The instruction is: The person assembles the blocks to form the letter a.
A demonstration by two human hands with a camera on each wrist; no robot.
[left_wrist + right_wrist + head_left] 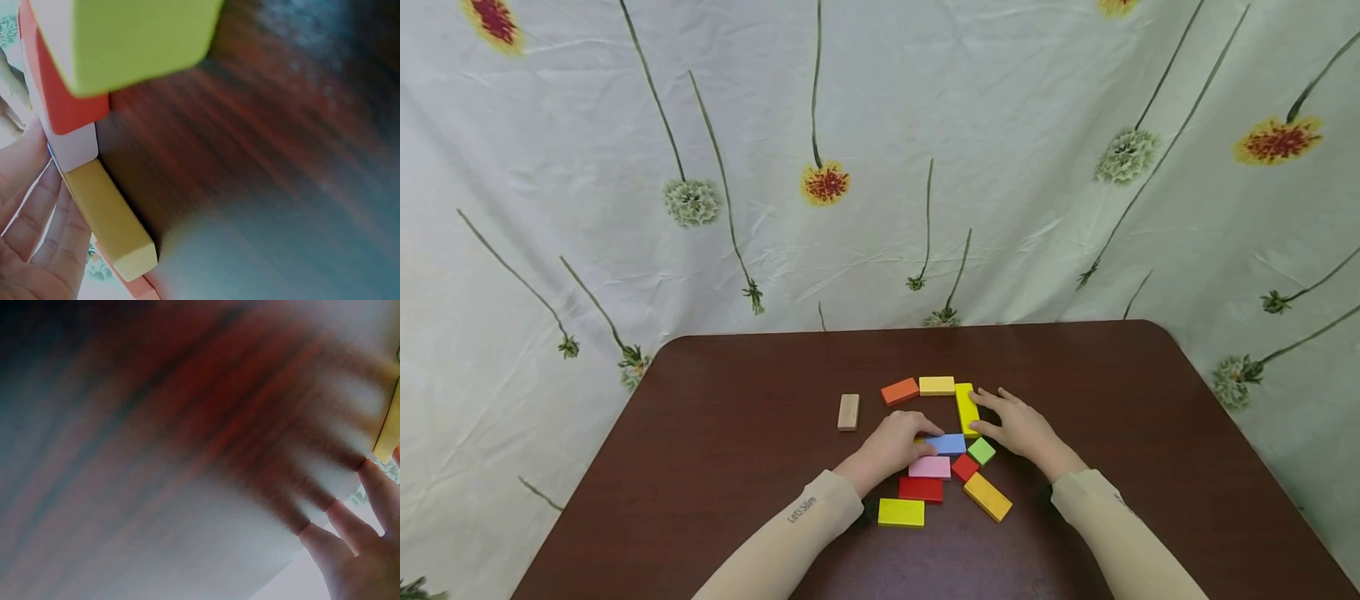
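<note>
My left hand reaches in from the left and pinches the blue block between thumb and fingers at its left end. A gold block lies beside those fingers, largely hidden by the hand in the head view. On the other side, my right hand touches the right side of an upright-lying yellow block with index finger and thumb. Its remaining fingers are spread, tips on the table. Just below the blue block lie a pink block and a small green block.
A red block and a yellow-green block lie nearer me. To their right are a small red block and an orange-yellow block. Farther back lie orange, pale yellow and plain wooden blocks.
</note>
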